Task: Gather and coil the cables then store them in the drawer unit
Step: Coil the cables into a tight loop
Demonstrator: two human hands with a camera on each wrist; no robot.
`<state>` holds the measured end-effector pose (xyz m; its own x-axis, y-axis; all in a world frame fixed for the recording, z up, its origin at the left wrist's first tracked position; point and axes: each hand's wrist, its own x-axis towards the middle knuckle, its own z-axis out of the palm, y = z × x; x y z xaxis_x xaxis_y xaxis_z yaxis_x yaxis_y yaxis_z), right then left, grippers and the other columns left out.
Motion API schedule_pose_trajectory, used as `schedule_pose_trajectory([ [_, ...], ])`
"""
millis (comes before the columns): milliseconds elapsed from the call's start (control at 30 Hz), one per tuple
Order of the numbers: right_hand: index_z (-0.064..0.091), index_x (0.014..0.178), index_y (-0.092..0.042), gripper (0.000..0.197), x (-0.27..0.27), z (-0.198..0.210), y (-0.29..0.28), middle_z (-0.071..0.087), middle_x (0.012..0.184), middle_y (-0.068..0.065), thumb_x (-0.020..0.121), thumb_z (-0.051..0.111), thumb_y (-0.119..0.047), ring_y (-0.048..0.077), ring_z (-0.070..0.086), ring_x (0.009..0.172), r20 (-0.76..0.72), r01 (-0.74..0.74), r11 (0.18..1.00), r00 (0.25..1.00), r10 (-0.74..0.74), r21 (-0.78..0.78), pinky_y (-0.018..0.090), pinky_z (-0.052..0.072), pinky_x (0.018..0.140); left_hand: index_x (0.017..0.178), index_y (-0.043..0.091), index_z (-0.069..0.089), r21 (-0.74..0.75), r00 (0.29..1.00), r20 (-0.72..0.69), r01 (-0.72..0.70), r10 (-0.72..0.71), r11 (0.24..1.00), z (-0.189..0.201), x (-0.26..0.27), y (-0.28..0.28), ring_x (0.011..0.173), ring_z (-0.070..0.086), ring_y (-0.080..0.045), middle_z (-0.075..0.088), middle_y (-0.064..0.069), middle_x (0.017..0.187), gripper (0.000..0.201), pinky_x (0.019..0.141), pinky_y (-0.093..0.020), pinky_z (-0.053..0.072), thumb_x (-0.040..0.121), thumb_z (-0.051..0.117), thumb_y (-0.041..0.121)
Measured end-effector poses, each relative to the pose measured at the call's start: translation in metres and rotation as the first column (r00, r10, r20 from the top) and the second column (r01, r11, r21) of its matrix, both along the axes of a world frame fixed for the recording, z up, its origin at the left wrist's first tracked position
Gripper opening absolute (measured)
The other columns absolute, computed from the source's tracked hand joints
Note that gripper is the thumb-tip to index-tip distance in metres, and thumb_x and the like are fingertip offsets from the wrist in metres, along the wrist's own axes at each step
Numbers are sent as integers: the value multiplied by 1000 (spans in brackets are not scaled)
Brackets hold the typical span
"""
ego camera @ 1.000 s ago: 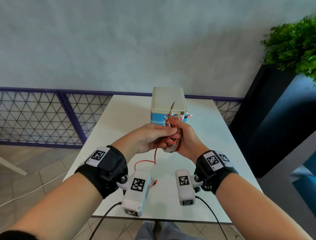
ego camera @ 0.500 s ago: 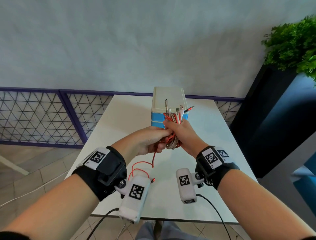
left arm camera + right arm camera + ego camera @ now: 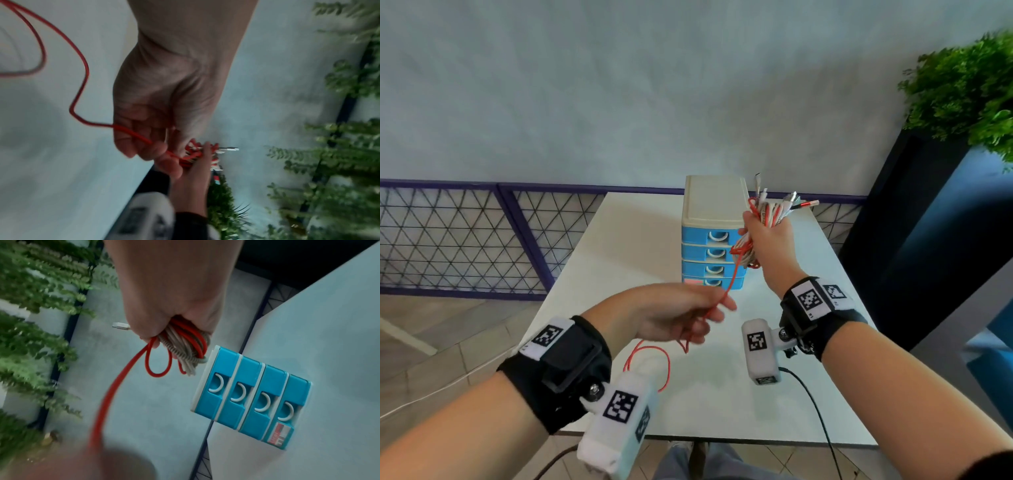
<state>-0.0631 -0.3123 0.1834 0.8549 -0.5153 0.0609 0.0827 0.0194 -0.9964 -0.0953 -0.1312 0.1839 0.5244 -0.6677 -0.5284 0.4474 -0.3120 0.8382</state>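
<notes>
Above the white table (image 3: 626, 240), we are gripping the cable bundle (image 3: 767, 219) in our right hand (image 3: 767, 240), fingers curled tight around its middle, so that the connector ends are fanning out above the fist and the looped ends are hanging below it. In the right wrist view the bundle (image 3: 185, 344) is showing red and pale braided strands pressed together under the fingers. We are pinching the loose red cable (image 3: 729, 284) with our left hand (image 3: 671, 315), lower and nearer to us, thumb and fingertips closing on the strand. That red cable is running taut from the bundle down to the left hand, and its free length is trailing below in a slack loop over the table. The left wrist view shows the cable (image 3: 82, 84) crossing our left fingers (image 3: 150, 151).

Just behind and left of the raised right hand, the drawer unit (image 3: 714, 236) is standing on the far part of the table, with a cream top and four blue drawers, all pushed in. A leafy plant (image 3: 969, 89) is sitting on a dark planter at the right. A purple mesh railing (image 3: 482, 236) is running along the grey wall.
</notes>
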Motion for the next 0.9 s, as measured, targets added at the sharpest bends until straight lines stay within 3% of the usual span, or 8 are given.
schedule_pose_trajectory([
  [100, 59, 87, -6, 10, -10, 9, -8, 64, 68, 8, 91, 63, -15, 18, 66, 53, -6, -175, 963, 984, 180, 206, 33, 57, 53, 89, 18, 67, 195, 969, 182, 131, -167, 972, -16, 2, 6, 51, 39, -10, 49, 3, 68, 30, 53, -19, 34, 98, 44, 35],
  [200, 60, 91, 0, 11, -20, 13, -9, 65, 74, 13, 91, 63, -11, 19, 69, 60, -67, -346, 903, 925, 374, 254, 36, 60, 59, 84, 18, 69, 350, 819, 562, -105, -119, 931, -18, 16, 5, 54, 40, -9, 52, 5, 66, 18, 47, -13, 34, 90, 59, 33],
  [333, 63, 103, 6, 20, -23, 12, -2, 70, 86, 14, 90, 63, -9, 21, 72, 82, -147, -462, 866, 859, 490, 189, 41, 59, 81, 78, 14, 69, 206, 578, 815, -248, -26, 947, -10, 32, -2, 58, 48, -7, 62, 2, 70, 9, 62, -22, 41, 78, 75, 21],
  [467, 70, 96, 2, 19, -24, 13, 5, 74, 88, 13, 85, 67, -15, 22, 73, 86, -262, -532, 847, 816, 516, 11, 37, 58, 80, 83, 17, 57, 158, 434, 901, -331, 1, 930, -2, 34, -6, 56, 46, -3, 60, 6, 74, 29, 50, -13, 37, 69, 82, 22],
  [600, 68, 95, -8, 13, -30, 16, 10, 71, 84, 12, 84, 67, -16, 27, 69, 79, -332, -589, 806, 773, 541, -58, 40, 56, 78, 92, 11, 46, 65, 393, 916, -335, 77, 940, -2, 31, -10, 57, 47, -2, 61, 4, 77, 44, 51, -10, 38, 68, 83, 20],
  [700, 62, 105, -9, 15, -37, 17, 16, 68, 91, 19, 91, 61, -13, 35, 69, 86, -295, -675, 734, 688, 663, 75, 47, 57, 78, 97, 13, 40, 108, 380, 924, -337, 31, 935, 3, 31, -11, 61, 49, -3, 55, 9, 77, 52, 51, -10, 38, 68, 82, 22],
  [833, 58, 102, -6, 15, -40, 14, 16, 62, 75, 14, 93, 61, -17, 25, 67, 76, -365, -726, 687, 635, 681, 18, 42, 59, 71, 106, 18, 35, 161, 406, 914, -306, -24, 938, 4, 32, -9, 78, 59, -11, 59, 8, 91, 68, 63, -18, 47, 62, 85, 32],
  [900, 58, 104, -4, 18, -39, 11, 12, 62, 78, 15, 92, 62, -17, 21, 66, 71, -382, -726, 687, 642, 664, -26, 38, 60, 67, 112, 19, 40, 240, 442, 893, -303, -87, 922, 4, 33, -7, 77, 58, -5, 57, 13, 90, 69, 61, -17, 43, 63, 83, 41],
])
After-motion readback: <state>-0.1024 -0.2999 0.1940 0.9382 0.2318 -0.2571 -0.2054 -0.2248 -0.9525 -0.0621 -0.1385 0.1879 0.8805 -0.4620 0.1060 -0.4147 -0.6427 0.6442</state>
